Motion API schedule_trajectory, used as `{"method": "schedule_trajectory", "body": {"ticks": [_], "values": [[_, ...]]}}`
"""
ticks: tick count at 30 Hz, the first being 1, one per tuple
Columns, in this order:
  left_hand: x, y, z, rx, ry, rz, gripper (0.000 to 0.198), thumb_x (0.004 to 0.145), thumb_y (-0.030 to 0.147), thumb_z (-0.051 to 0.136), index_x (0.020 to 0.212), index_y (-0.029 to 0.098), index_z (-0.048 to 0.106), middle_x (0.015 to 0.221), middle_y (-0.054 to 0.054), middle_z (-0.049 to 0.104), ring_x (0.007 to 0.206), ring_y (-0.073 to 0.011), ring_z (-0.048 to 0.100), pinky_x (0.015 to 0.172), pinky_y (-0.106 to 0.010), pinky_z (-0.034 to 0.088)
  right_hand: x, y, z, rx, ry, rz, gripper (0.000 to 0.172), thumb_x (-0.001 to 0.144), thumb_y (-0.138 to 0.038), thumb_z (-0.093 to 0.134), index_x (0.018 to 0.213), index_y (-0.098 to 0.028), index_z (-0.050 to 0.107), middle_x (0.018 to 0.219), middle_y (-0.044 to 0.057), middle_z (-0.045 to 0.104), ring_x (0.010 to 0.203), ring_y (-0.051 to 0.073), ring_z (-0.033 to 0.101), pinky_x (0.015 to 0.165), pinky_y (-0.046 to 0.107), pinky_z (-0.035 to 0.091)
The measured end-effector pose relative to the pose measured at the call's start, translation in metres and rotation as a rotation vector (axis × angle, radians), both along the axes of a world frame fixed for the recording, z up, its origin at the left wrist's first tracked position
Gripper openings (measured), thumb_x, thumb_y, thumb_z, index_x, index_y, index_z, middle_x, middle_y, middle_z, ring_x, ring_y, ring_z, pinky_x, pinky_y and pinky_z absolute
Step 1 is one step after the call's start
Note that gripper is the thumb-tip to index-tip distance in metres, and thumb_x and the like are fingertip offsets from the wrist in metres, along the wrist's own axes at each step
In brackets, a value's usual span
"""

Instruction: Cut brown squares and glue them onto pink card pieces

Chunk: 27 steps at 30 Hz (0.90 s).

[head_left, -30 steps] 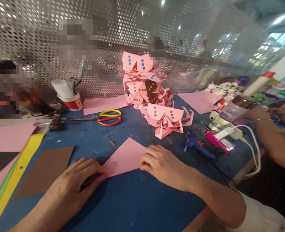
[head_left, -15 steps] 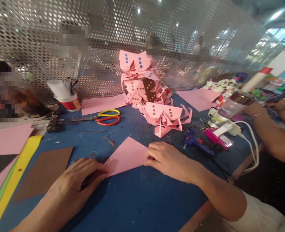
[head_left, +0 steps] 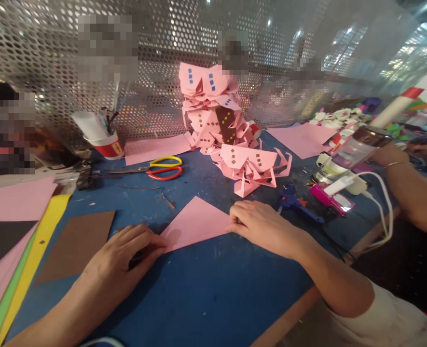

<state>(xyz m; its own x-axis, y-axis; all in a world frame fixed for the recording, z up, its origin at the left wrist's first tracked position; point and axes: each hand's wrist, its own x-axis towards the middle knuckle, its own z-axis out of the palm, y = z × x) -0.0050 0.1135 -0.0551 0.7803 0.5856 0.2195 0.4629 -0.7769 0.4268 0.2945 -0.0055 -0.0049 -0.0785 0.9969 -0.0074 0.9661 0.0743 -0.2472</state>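
A pink sheet of paper folded into a triangle point(head_left: 198, 225) lies on the blue table, its long edge towards me. At its left corner my left hand point(head_left: 131, 250) pinches the paper between thumb and fingers. My right hand point(head_left: 258, 224) grips the right corner, fingers curled closed. Behind the triangle sits a pink paper crab shape point(head_left: 249, 166) with small brown squares, in front of a stack of similar pink folded pieces point(head_left: 208, 106). Left of my left hand lies a brown paper sheet point(head_left: 77, 243).
Scissors point(head_left: 164, 168) with yellow and red handles lie behind the triangle. A blue glue gun point(head_left: 300, 205) and a pink device point(head_left: 331, 198) with a white cable are on the right, near another person's arm point(head_left: 412, 188). Coloured sheets point(head_left: 25, 270) and a paper cup point(head_left: 106, 145) stand left.
The view has shifted slightly, so the table things appear a little higher and to the right. Both hands stay at the triangle's corners; the right hand has moved slightly outward along its corner.
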Motion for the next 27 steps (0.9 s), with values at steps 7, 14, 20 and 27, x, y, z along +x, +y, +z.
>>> {"method": "schedule_trajectory", "body": {"ticks": [7,14,20,27], "values": [[0.002,-0.001,0.004,0.076,-0.004,-0.096,0.021,0.099,0.037,0.049,0.106,0.028,0.067,0.102,-0.003,0.068,0.096,-0.0214,0.064,0.086,-0.034,0.049,0.003,-0.004,-0.003,0.023,-0.061,-0.037,0.024,0.093,-0.033,0.069,0.081,-0.02,0.052,0.082,-0.002,0.061,0.075,0.014,0.055,0.065,0.027,0.033],[0.0,-0.005,0.001,0.24,0.033,-0.194,0.041,0.1,0.017,0.04,0.127,0.036,0.063,0.107,-0.001,0.065,0.092,-0.0204,0.062,0.081,-0.035,0.049,0.009,-0.013,-0.006,0.062,-0.109,0.006,0.015,0.099,-0.027,0.059,0.089,-0.021,0.049,0.092,0.0,0.058,0.082,0.016,0.052,0.073,0.03,0.036],[-0.003,-0.006,-0.002,0.296,0.048,-0.25,0.051,0.097,0.006,0.036,0.135,0.032,0.058,0.115,-0.004,0.068,0.1,-0.0213,0.061,0.085,-0.035,0.047,0.013,-0.019,-0.01,0.068,-0.107,0.018,0.007,0.101,-0.02,0.051,0.094,-0.021,0.048,0.097,0.002,0.057,0.09,0.019,0.051,0.081,0.033,0.038],[0.0,-0.016,0.01,0.434,0.124,-0.321,0.042,0.095,0.009,0.041,0.128,0.025,0.061,0.115,-0.005,0.069,0.096,-0.0237,0.062,0.084,-0.037,0.045,0.016,-0.022,-0.011,0.066,-0.048,0.029,0.007,0.101,-0.015,0.046,0.098,-0.021,0.05,0.101,0.004,0.056,0.093,0.019,0.05,0.083,0.033,0.039]]}}
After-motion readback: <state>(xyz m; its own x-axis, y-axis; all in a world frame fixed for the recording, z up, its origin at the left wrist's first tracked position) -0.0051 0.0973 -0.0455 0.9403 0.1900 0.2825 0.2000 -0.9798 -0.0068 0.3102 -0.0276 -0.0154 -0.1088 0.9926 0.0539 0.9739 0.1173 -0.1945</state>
